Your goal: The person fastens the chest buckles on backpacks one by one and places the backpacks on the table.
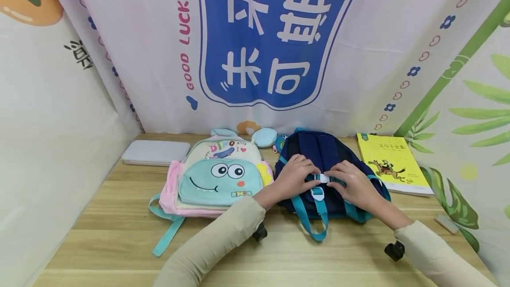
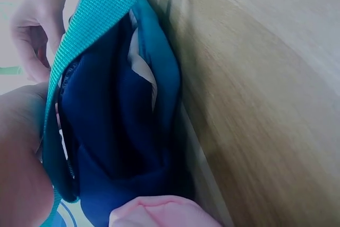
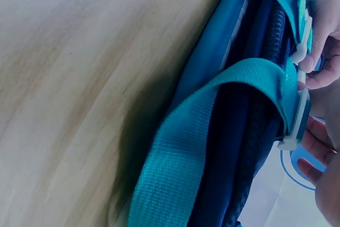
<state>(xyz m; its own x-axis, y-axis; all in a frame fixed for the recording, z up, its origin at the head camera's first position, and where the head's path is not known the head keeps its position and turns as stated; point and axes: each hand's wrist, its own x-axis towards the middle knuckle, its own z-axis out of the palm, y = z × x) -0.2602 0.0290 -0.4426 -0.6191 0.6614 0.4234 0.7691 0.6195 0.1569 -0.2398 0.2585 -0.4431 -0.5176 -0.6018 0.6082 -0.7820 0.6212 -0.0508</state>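
A navy backpack (image 1: 307,143) is laid on the table (image 1: 99,242), somewhat right of centre in the head view. At its middle a white buckle (image 1: 323,178) is gripped by both hands. On the buckle's nine o'clock side it is pinched between the curled fingers and thumb of the left hand (image 1: 294,176); on its three o'clock side it is pinched likewise by the right hand (image 1: 352,184). A white strap slider (image 1: 317,194) is seen just below, at six o'clock from the buckle, with a teal strap (image 1: 321,211) threaded through it and looped down onto the table.

At nine o'clock from the navy backpack, a dinosaur backpack (image 1: 219,180) in pink, cream and light teal is placed, its printed front turned up. Beyond it, between nine and ten o'clock, a pale flat case (image 1: 156,153) is set. At three o'clock from the navy backpack a yellow book (image 1: 392,160) is laid flat, and a small block (image 1: 446,224) is seen at four o'clock. At twelve o'clock a printed curtain (image 1: 159,79) is hung behind everything.
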